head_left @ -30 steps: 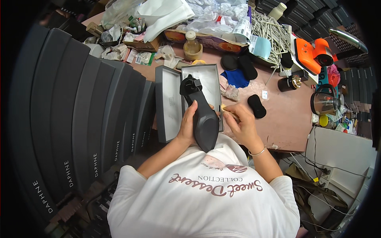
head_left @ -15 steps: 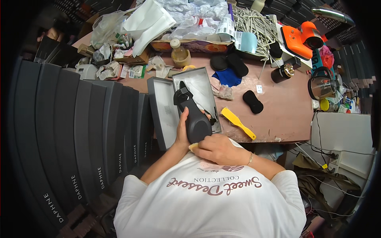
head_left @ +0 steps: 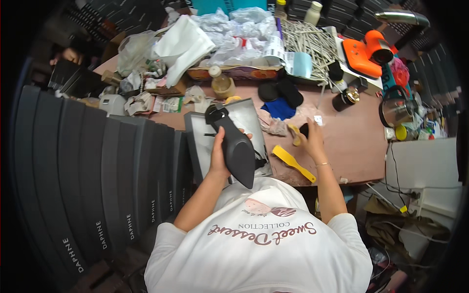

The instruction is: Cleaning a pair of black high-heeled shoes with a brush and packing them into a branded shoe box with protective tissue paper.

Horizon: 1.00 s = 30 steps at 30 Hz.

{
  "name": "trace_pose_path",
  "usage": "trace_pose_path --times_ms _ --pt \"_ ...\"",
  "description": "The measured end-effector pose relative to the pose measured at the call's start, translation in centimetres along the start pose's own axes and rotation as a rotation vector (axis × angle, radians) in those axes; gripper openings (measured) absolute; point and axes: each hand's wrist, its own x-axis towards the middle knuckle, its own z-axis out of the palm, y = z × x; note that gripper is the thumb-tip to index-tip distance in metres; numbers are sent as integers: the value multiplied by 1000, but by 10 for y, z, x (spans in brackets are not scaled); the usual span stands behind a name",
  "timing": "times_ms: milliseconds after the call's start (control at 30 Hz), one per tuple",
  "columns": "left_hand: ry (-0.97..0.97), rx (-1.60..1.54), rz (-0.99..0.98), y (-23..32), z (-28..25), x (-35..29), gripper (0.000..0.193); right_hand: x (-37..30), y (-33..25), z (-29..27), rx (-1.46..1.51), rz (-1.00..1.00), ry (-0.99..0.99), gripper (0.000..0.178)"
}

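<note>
A brownish-pink surface (head_left: 351, 151) extends across the workspace. At far left, a row of dark grey rectangular boxes (head_left: 90, 171) stands beside it. Next, an open grey box with pale lining (head_left: 199, 139) lies under the left hand (head_left: 221, 152), which grips a black pointed shoe (head_left: 238, 154), sole up, above the box. Right of the box lies a flat yellow brush (head_left: 294, 163). Behind it, the right hand (head_left: 311, 140), narrowly closed, holds a small pale-yellow piece (head_left: 295, 136), its fingers over a black pad (head_left: 304, 130); contact with the pad cannot be determined.
</note>
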Motion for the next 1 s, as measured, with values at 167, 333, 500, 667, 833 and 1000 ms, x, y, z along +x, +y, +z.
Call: trace_pose_path --times_ms 167,333,500,667,833,1000 --pt "-109 74 -7 22 17 5 58 -24 71 8 -28 -16 -154 65" --pt "-40 72 2 24 11 13 59 -7 6 -18 347 -116 81 50" --pt "110 2 8 14 9 25 57 -48 -159 -81 559 -719 -138 40" --pt "159 24 47 -28 2 23 55 38 -192 -29 406 -621 159 19" --pt "74 52 74 18 6 29 55 96 -118 13 283 -336 178 28" --pt "98 -160 41 47 11 46 56 155 -98 51 -206 -533 162 34"
